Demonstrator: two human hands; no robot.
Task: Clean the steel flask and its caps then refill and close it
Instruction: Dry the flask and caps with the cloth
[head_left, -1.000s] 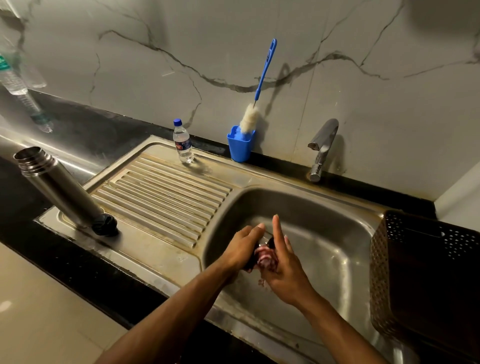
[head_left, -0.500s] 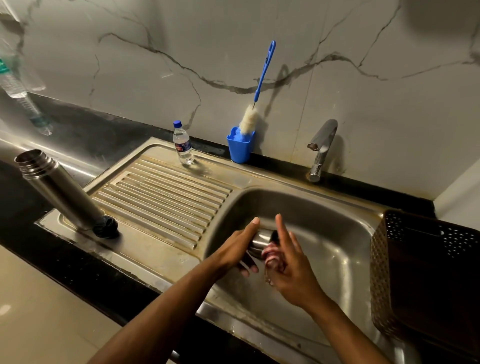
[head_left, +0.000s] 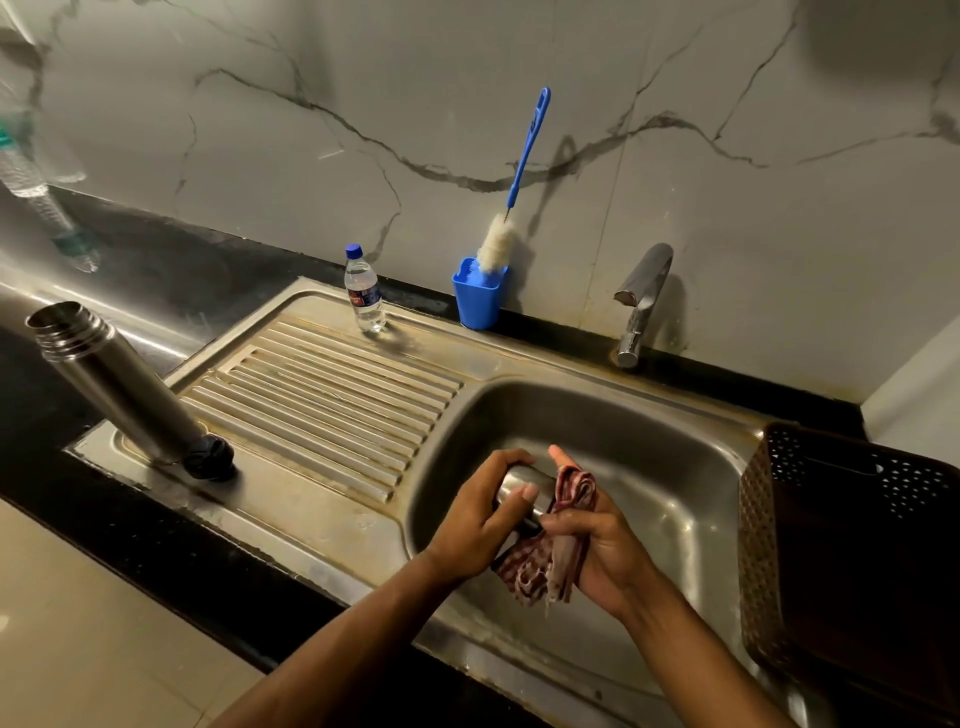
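Over the sink basin (head_left: 675, 467) my left hand (head_left: 478, 519) grips a steel cap (head_left: 519, 486), fingers curled round it. My right hand (head_left: 602, 545) holds a reddish patterned cloth (head_left: 550, 561) bunched against the cap's open side. The steel flask (head_left: 114, 384) stands uncapped on the left corner of the drainboard (head_left: 322, 395). A small black cap (head_left: 210, 457) lies at its base. A small water bottle (head_left: 363, 291) with a blue lid stands at the back of the drainboard.
A blue cup (head_left: 480, 293) by the wall holds a bottle brush (head_left: 519, 171) with a blue handle. The tap (head_left: 641, 301) is behind the basin, no water running. A dark perforated basket (head_left: 852, 561) sits at the right. Another plastic bottle (head_left: 36, 192) is at far left.
My left hand has turned and raised the steel cap, so more of it shows. The cloth in my right hand has come out and now hangs down beside the cap.
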